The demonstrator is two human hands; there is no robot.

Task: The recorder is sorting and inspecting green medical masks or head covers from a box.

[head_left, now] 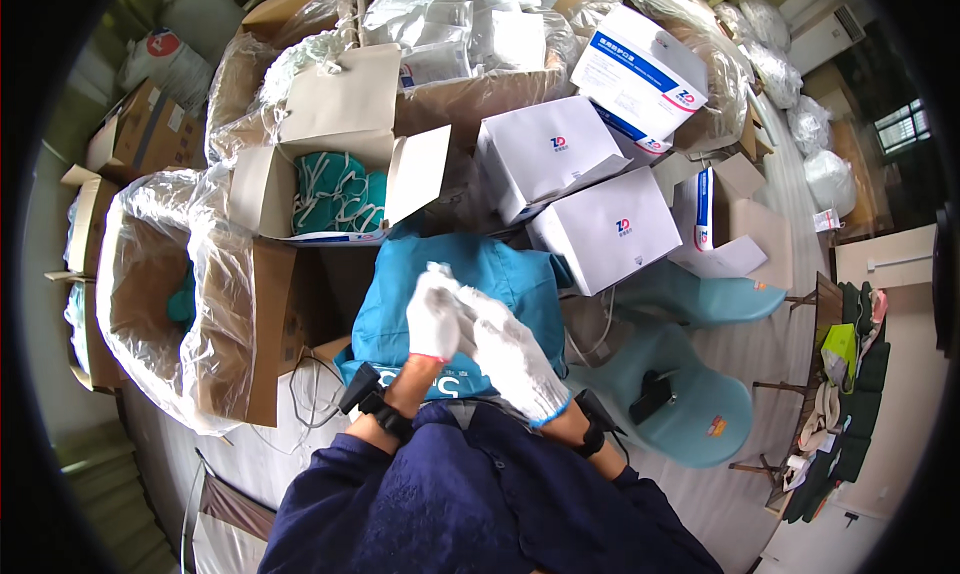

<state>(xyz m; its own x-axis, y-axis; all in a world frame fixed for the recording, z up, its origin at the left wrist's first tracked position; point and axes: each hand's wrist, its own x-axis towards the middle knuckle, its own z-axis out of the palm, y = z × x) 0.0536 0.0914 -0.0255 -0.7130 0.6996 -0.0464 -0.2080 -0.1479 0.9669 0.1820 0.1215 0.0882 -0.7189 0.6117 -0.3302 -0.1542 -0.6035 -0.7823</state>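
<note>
Both of my hands wear white knitted gloves and meet in front of me, over a teal cloth (450, 259) spread across my lap. My left hand (432, 319), with a red glove cuff, has its fingers pressed together. Against it leans my right hand (510, 354), blue at the cuff, its fingers closed toward the left one. Whether anything small lies between them is hidden. Beyond the cloth, an open white box (262, 189) holds several teal cup-shaped masks (340, 189) with white straps. Two closed white boxes (548, 152) (610, 229) stand to the right of it.
At left stands a plastic-lined carton (270, 324) with something teal inside. Further cartons with clear bags (440, 34) fill the back. A white box (640, 74) is tilted at back right, and an open one (735, 224) lies right. Pale blue chairs (690, 374) stand on my right.
</note>
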